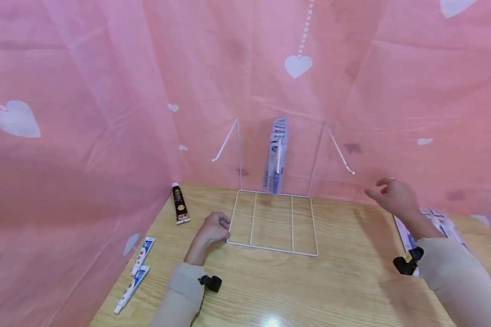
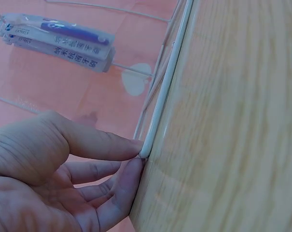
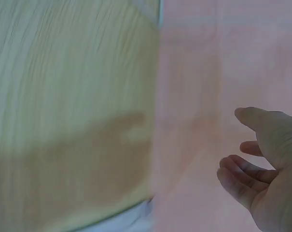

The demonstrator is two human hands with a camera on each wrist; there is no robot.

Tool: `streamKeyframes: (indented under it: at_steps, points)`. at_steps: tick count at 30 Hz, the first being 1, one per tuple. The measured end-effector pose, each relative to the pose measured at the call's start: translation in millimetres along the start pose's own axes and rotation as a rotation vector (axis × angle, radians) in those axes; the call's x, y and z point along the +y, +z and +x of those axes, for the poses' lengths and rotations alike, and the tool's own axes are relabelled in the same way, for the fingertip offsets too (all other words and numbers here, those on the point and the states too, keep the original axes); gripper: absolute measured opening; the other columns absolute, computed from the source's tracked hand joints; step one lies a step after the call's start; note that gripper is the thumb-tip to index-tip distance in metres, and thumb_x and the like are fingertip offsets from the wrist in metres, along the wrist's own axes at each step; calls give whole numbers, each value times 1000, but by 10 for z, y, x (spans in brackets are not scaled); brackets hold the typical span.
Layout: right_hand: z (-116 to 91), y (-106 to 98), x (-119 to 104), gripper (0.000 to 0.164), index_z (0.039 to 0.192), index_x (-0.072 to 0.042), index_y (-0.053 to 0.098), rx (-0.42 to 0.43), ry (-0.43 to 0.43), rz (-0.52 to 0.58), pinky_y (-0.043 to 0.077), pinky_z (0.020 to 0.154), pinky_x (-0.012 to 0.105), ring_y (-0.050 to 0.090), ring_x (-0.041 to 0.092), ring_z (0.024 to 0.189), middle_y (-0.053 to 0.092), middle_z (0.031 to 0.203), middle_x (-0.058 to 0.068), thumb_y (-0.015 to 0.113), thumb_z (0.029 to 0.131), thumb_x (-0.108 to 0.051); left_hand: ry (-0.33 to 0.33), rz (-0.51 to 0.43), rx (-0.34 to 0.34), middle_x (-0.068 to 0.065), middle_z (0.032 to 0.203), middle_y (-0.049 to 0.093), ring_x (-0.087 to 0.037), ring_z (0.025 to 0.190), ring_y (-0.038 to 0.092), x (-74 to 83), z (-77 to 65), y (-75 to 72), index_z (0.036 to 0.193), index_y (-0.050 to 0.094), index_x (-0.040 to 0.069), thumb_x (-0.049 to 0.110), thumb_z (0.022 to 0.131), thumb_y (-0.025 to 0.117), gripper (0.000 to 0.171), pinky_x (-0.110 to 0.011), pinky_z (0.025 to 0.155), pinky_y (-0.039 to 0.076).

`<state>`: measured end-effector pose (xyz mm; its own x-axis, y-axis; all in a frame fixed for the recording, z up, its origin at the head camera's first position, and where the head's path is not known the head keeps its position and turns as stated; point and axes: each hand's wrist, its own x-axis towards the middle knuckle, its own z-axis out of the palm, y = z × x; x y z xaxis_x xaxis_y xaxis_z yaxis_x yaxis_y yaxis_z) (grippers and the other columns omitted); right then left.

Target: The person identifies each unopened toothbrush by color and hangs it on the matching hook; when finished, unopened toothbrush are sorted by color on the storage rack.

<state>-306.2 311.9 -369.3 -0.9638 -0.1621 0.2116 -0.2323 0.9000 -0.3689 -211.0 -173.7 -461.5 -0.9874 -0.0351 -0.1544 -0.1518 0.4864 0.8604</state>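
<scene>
Head view: a white wire rack (image 1: 292, 225) stands on the worktop (image 1: 270, 290), its flat base a rectangle crossed by two inner wires. Thin uprights rise from the back, and at each side a slanting arm juts forward, tipped with a small bend. Between them hangs a bundle of toothbrush packs (image 1: 275, 159), clear-fronted with purple showing low down and a white prong in front. The left hand (image 1: 212, 228) is at the base's near left corner; the right hand (image 1: 398, 196) is raised near the right arm's tip, apart from it. The worktop has a pale wood grain and a bright glare spot at the near edge. A dark tube (image 1: 180, 204) and two white-and-blue tubes (image 1: 137, 272) lie to the left, more purple-and-white packs (image 1: 442, 227) to the right. Pink cloth (image 1: 106, 81) with white hearts encloses the left and back.

Left wrist view: thumb and fingers (image 2: 119, 198) pinch the rack's rounded, glossy white corner. The hanging packs show a purple handle and dark printed characters.

Right wrist view: the fingers are loosely bent with the thumb apart, holding nothing. The hand's soft shadow falls across the worktop beside the pink cloth.
</scene>
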Motion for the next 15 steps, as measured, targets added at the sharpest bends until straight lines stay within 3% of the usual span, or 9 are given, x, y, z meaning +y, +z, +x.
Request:
streamKeyframes:
  at_steps: [4, 7, 9, 12, 15]
  points:
    - [-122, 70, 411, 58, 116, 17, 53, -4, 134, 6, 50, 64, 52, 61, 48, 87, 61, 102, 38, 60, 95, -37, 2, -16, -6, -11, 88, 60, -24, 80, 57, 4, 9, -18, 101, 64, -4, -17, 62, 68, 41, -29, 66, 54]
    - [-199, 123, 630, 60, 114, 22, 50, -7, 191, 14, 48, 66, 55, 58, 52, 88, 57, 106, 42, 57, 97, -35, 14, -27, -13, -12, 88, 60, -24, 80, 57, 15, 8, -28, 102, 65, -6, -17, 62, 67, 41, -29, 65, 53]
    - [-225, 152, 735, 58, 108, 23, 52, -18, 209, -2, 47, 65, 54, 58, 50, 82, 58, 99, 41, 57, 96, -33, 20, -30, -20, -12, 88, 60, -23, 79, 57, 12, 3, -28, 102, 65, -6, -17, 62, 66, 41, -29, 64, 53]
    - [-226, 202, 836, 51, 81, 16, 54, -57, 224, -32, 43, 55, 45, 55, 39, 64, 56, 71, 28, 55, 96, -33, 15, -32, -20, -11, 87, 60, -22, 78, 57, -11, -1, -23, 101, 65, -5, -17, 62, 67, 40, -28, 63, 52]
    - [-216, 213, 909, 41, 61, -4, 43, -93, 210, -56, 35, 48, 36, 45, 26, 53, 43, 56, 6, 55, 93, -27, 14, -27, -16, -10, 86, 60, -22, 78, 57, -18, 7, -12, 100, 65, -4, -17, 62, 67, 40, -27, 62, 52]
